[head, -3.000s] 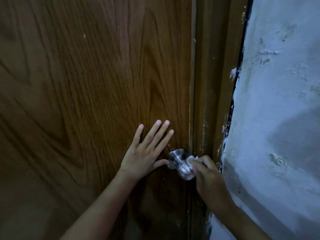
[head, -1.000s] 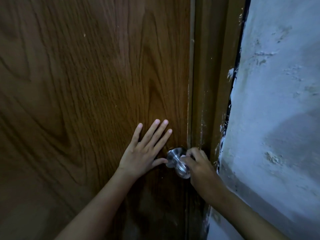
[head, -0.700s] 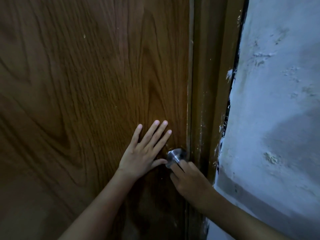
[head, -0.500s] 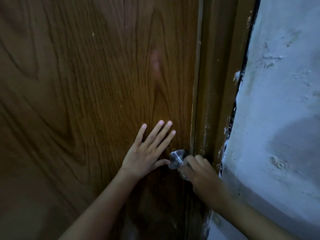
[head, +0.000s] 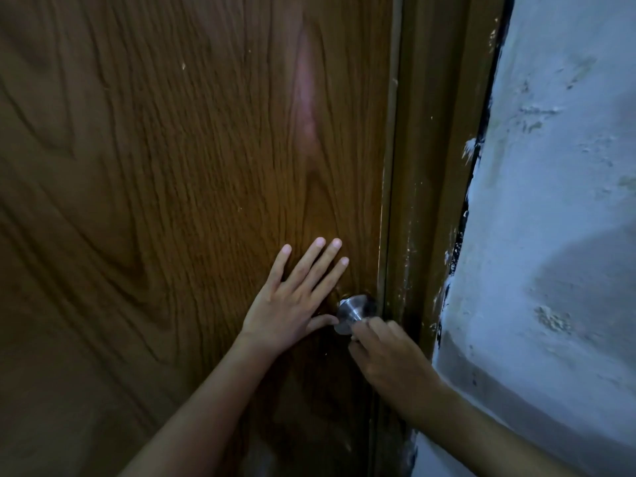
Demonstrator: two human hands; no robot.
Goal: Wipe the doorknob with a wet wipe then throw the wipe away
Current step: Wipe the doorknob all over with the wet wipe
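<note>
Right hand clenched on doorknob — stem jutting straight off door, left hand spread flat.

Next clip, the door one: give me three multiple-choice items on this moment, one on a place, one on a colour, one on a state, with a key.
1. Where does the doorknob sit on the door?
A. mid-panel
B. at its right edge, beside the frame
C. at its left edge

2. What colour is the doorknob?
A. silver metal
B. brass yellow
C. black

3. How is the left hand placed?
A. curled in a fist around the knob
B. hanging clear of the door
C. flat, fingers spread, on the wood

Key:
1 B, the knob lies just left of the gap between door and frame.
2 A, it shines grey-silver.
3 C, its palm lies on the panel left of the knob, while the right hand is closed at the knob's lower right; the wipe is barely visible under its fingers.
</note>
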